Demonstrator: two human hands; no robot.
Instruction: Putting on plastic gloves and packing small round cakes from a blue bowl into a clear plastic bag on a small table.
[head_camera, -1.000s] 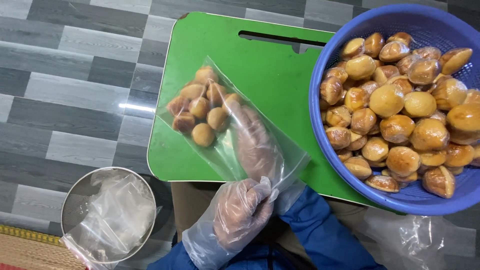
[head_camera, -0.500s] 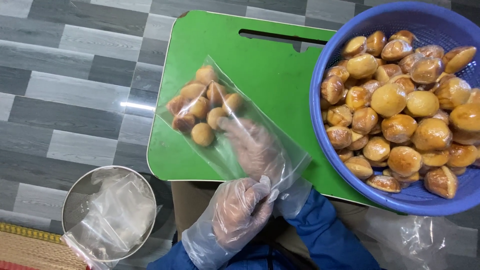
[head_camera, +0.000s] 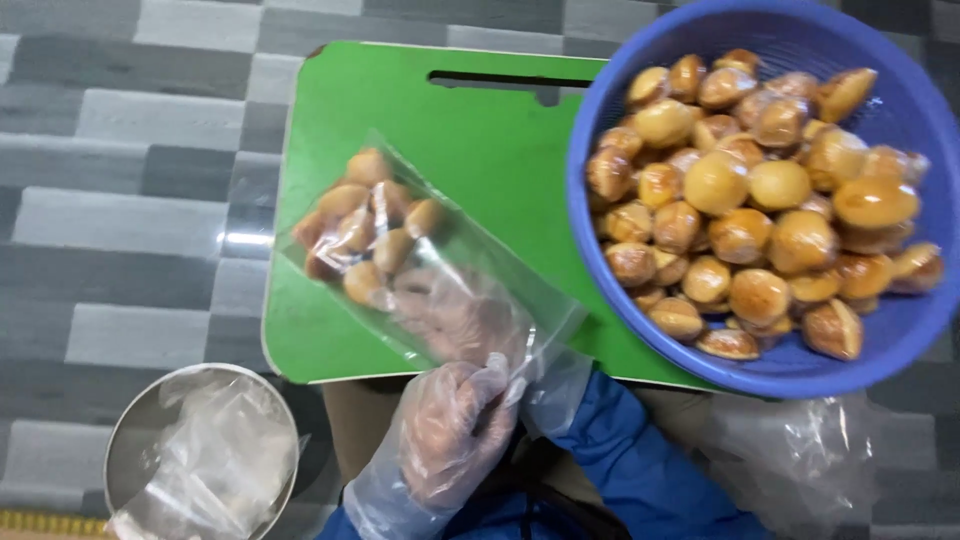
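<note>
I'm filling the clear plastic bag (head_camera: 400, 255) of small golden-brown round buns lying at the green board's (head_camera: 480, 140) near-left corner: my gloved left hand (head_camera: 450, 440) pinches its mouth, my right hand (head_camera: 455, 315) sits inside, closed or not I cannot tell, and next needs drawing out gently

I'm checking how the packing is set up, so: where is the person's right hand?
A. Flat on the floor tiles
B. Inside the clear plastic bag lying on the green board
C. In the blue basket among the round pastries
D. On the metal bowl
B: the gloved right hand shows through the clear plastic bag, reaching in behind the small pastries, while the left hand holds the bag's mouth at the edge of the green board.
</note>
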